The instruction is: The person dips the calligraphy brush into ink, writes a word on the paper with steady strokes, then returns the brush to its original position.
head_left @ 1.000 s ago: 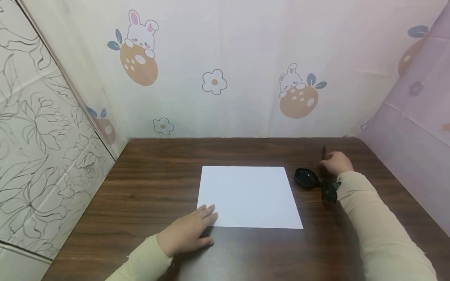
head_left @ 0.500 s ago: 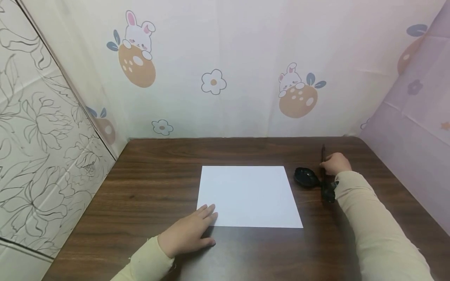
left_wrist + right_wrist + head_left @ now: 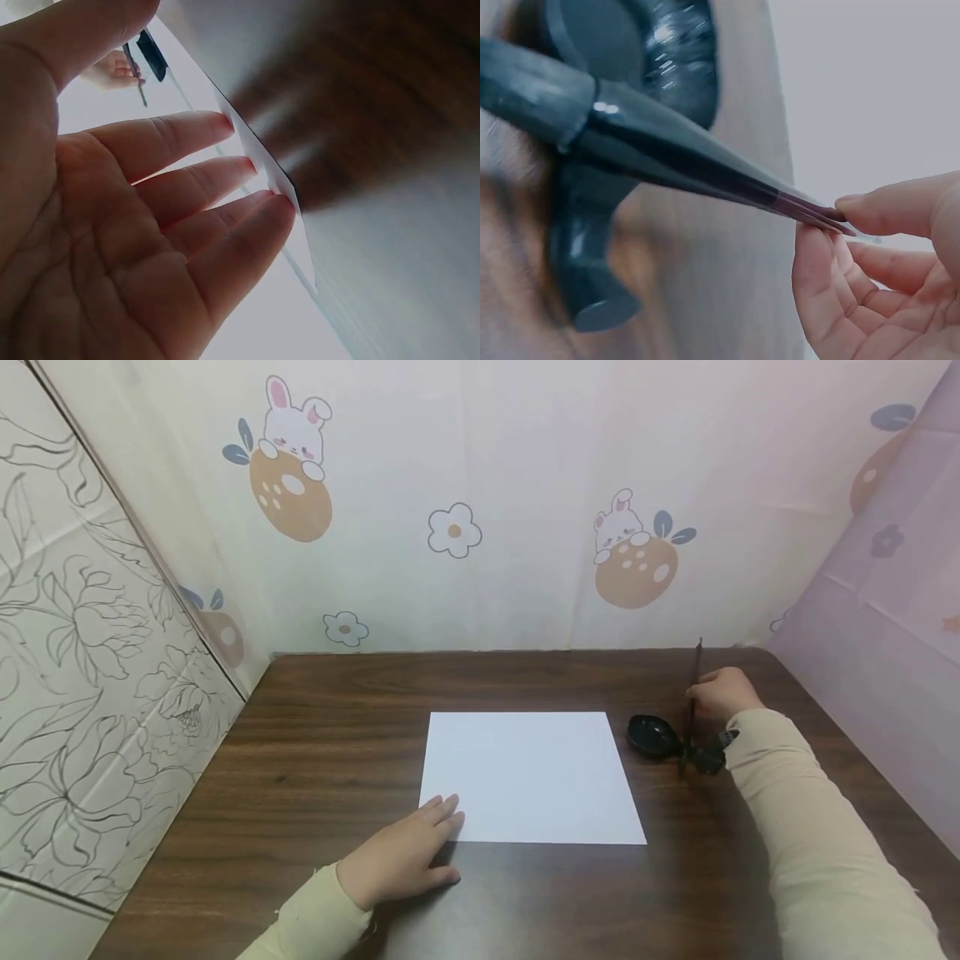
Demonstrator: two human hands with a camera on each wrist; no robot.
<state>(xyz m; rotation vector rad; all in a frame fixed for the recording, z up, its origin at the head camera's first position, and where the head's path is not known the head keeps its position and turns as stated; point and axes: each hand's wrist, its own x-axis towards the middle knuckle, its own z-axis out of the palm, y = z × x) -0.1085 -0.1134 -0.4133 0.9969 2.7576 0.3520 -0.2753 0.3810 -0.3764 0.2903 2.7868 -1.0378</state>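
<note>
A blank sheet of white paper (image 3: pixel 536 768) lies on the brown wooden table. My left hand (image 3: pixel 401 856) rests on the paper's near left corner, its fingers extended and its thumb on the table; the left wrist view shows the palm (image 3: pixel 90 232) with the fingertips at the paper's edge. Farther off on the right, my right hand (image 3: pixel 723 693) pinches a dark calligraphy brush (image 3: pixel 682 154) between thumb and fingers near the thin end of its handle. The brush stands steeply, thick end down, over a shiny black dish (image 3: pixel 652 737) with a curved, stem-like part (image 3: pixel 585 262).
A black piece (image 3: pixel 710 760) sits right of the dish, partly behind the brush and sleeve. The table (image 3: pixel 315 752) ends at a patterned curtain (image 3: pixel 525 585) at the back. A floral panel (image 3: pixel 90 693) borders the left side and a pale purple cloth (image 3: pixel 892 610) the right.
My right hand has risen a little with the brush, whose top end is now higher and leans slightly right. The left hand and the paper have stayed in place.
</note>
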